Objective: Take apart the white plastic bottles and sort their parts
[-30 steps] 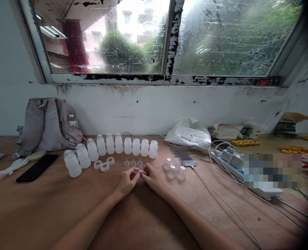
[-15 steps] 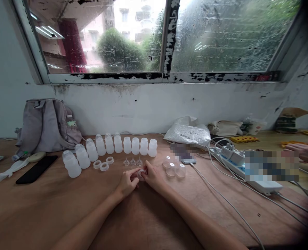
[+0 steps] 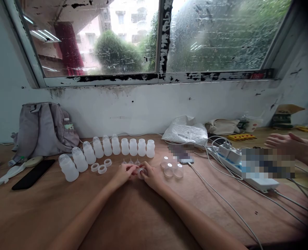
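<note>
A pale, see-through bottle ring is pinched between my two hands, low over the table. My right hand is closed around its right side, fingers curled over the top. From the left, my left hand meets it with thumb and fingertips pressed together at its edge; whether a teat sits inside is too small to tell. Just beyond my fingers stand clear bottle teats, partly covered by my left hand. Three loose bottle rings lie left of them. Clear round caps rest right of my right hand.
Frosted baby bottles stand in a curved row behind, some capped. A black phone and backpack are at left. Right are a plastic bag, a power strip with cables, and another person's hands.
My left fingers have shifted forward along the ring, and the ring has tilted to show its opening. The other person's hands have come further into view. The camera has turned slightly right.
</note>
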A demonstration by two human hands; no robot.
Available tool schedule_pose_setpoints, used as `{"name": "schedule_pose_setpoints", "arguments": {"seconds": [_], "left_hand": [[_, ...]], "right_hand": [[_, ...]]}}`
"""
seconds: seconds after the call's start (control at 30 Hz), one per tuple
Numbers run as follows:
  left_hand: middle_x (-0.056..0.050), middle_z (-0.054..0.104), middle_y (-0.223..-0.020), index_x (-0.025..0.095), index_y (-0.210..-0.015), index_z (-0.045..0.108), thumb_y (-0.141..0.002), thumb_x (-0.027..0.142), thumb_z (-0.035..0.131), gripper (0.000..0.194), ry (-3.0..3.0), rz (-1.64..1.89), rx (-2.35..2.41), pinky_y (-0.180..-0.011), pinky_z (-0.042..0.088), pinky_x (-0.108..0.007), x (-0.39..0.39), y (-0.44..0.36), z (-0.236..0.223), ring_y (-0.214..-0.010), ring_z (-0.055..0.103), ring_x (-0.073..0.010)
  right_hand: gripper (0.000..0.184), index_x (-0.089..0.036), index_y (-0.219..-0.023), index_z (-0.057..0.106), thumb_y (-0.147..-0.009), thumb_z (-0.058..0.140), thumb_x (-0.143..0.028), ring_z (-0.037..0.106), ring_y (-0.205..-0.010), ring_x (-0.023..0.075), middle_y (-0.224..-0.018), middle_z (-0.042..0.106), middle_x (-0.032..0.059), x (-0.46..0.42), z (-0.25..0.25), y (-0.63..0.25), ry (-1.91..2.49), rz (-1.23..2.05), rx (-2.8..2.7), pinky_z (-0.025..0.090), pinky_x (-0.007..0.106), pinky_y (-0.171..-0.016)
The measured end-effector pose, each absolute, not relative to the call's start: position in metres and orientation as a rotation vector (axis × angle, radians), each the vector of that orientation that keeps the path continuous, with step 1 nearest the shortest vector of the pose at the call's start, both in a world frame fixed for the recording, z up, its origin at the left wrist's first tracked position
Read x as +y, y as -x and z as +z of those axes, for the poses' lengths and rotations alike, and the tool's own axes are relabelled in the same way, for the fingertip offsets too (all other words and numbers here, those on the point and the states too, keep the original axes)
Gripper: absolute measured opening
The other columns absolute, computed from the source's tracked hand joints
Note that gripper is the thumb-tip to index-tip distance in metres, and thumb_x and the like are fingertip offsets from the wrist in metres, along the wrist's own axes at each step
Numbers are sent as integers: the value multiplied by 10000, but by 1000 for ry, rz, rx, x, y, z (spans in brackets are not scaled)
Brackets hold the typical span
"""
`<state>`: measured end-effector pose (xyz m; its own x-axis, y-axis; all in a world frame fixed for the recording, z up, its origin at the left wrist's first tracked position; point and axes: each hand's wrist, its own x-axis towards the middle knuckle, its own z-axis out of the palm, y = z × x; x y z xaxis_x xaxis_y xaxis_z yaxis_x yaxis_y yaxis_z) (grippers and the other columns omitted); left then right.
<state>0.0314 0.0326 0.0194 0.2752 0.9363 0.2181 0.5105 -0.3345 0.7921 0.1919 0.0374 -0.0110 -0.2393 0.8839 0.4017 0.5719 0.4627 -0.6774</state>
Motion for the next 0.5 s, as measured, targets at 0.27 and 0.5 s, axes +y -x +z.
{"name": "schedule_pose_setpoints", "arguments": {"seconds": [0.27,0.5], "left_hand": [[-60,594,-913,206,-1155,477,-769,236,421,391,-2095,1132,1768,-732,423,-301,102,-3,44,-792,571,-178],[-118,472,-1106,193,-1044,524,-755,240,480,296,-2349,1219,1891,-874,327,-414,114,-9,32,-1048,420,-294]], "right_hand": [[322,-236,-925,561,-713,376,-80,512,-510,115,-605,570,-34,33,-7,-193,1185,563,-1894,365,195,-510],[204,-212,-925,561,-810,399,-259,515,-469,110,-677,608,-2,33,-6,-189,1162,682,-1801,374,204,-454]]}}
